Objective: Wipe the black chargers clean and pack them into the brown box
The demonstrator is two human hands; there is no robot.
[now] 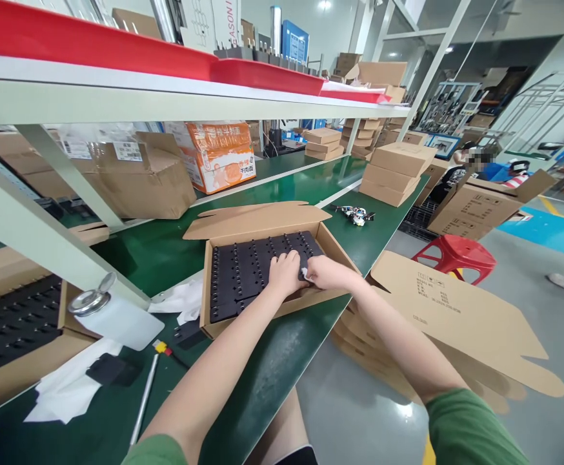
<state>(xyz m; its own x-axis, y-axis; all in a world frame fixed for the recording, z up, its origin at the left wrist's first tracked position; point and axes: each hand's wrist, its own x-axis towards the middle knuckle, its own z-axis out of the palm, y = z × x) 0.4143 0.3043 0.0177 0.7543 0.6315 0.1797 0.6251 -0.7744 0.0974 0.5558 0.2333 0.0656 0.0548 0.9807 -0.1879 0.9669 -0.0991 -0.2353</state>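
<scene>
An open cardboard box (282, 310) on the green table holds rows of black blocks (243, 271), each with small round studs along it. My left hand (286, 274) reaches into the box's right part, its fingers curled down on a black block there; their tips are partly hidden. Close beside it, my right hand (329, 273) is closed in a pinch on a bit of white wipe (305, 274), pressed near the same block. Loose white wipes (185, 301) lie left of the box.
At left stand a metal-topped dispenser bottle (117, 316) and another box of black blocks (64, 307). A metal rod (145, 397) lies in front. Right are stacked cartons (393, 171), flat cardboard (456, 310) and a red stool (456, 255). A shelf (166, 103) overhangs the table.
</scene>
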